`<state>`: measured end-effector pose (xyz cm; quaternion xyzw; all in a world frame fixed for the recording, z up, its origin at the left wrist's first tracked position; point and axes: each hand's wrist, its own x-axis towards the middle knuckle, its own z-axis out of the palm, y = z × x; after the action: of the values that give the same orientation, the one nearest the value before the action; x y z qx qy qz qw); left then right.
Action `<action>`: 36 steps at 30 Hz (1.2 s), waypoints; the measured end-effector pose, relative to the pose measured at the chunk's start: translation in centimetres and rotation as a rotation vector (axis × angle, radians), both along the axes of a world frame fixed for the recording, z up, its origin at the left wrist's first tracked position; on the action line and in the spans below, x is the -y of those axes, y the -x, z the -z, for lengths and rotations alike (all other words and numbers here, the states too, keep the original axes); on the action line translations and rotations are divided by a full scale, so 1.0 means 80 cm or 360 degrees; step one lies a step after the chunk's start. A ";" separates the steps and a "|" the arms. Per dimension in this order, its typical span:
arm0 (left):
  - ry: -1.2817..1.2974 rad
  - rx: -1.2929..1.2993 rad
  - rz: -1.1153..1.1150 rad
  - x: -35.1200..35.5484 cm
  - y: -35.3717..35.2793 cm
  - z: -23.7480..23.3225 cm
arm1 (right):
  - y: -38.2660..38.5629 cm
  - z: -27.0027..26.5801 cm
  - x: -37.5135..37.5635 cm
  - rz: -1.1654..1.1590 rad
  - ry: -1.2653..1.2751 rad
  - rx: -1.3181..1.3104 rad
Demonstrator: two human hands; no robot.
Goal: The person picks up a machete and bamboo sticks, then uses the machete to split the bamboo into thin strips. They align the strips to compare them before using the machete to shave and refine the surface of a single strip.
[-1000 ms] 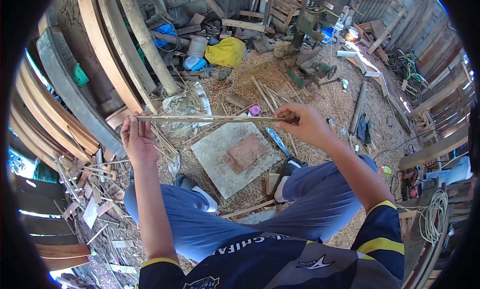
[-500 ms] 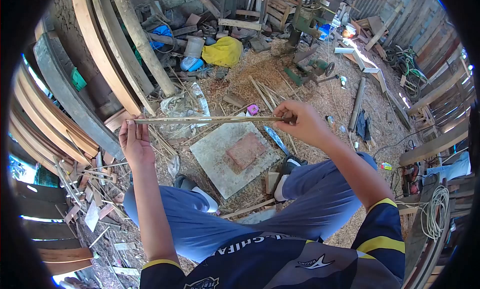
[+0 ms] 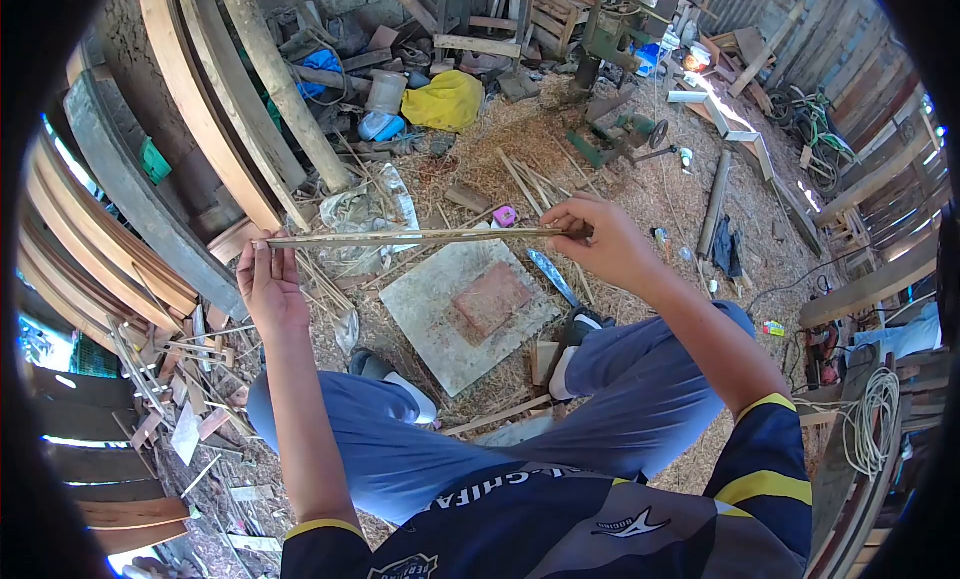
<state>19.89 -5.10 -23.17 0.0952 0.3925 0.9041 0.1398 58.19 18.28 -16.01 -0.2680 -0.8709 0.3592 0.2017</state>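
Note:
Thin wooden strips (image 3: 410, 238) stretch nearly level between my two hands, above the ground. My left hand (image 3: 272, 284) pinches their left end between thumb and fingers. At the other end, my right hand (image 3: 597, 236) has its fingers closed round the strips. Below them lies a square grey slab (image 3: 420, 344), with a reddish flat block (image 3: 492, 299) on it. A pink tape measure (image 3: 504, 216) rests just beyond the strips. A handsaw with a bluish blade (image 3: 552, 277) lies by the slab's right corner, near my right foot.
Long boards (image 3: 205, 99) lean along the left wall. Wood scraps (image 3: 185, 419) litter the lower left. A yellow sack (image 3: 443, 101) and a green metal machine (image 3: 620, 139) stand farther back. Coiled rope (image 3: 872, 424) hangs at the right. Sawdust and shavings cover the ground.
My right hand has shifted slightly up and left, raising the right end of the strips a little. My left hand stays almost in place.

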 end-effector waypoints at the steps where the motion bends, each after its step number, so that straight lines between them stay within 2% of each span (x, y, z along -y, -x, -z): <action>1: -0.0001 0.0008 -0.0004 0.000 0.000 0.000 | 0.000 0.000 0.000 0.0006 -0.0001 0.0003; 7: -0.0003 0.0023 -0.0004 0.000 0.001 0.001 | 0.000 0.002 0.000 -0.0012 0.0000 -0.0065; 10: 0.0000 0.0026 0.0005 0.001 0.002 0.003 | 0.000 -0.003 0.000 -0.0032 -0.0069 0.0075; 22: 0.0031 0.0046 -0.0037 -0.001 -0.001 0.001 | 0.000 -0.002 0.001 -0.0001 0.0085 0.0045; 25: 0.0035 0.0064 -0.0055 0.000 0.000 0.000 | -0.001 0.000 0.000 -0.0102 -0.0021 0.0010; 34: 0.0011 0.0064 -0.0044 0.002 0.005 0.005 | 0.001 0.000 0.001 0.0031 0.0213 0.0012; 36: 0.0006 0.0057 -0.0038 0.003 0.007 0.007 | 0.001 -0.002 0.000 0.0020 0.0138 0.0063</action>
<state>19.33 -5.30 -23.70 0.0739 0.3928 0.9065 0.1362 58.14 18.32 -15.84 -0.2891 -0.8566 0.3901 0.1748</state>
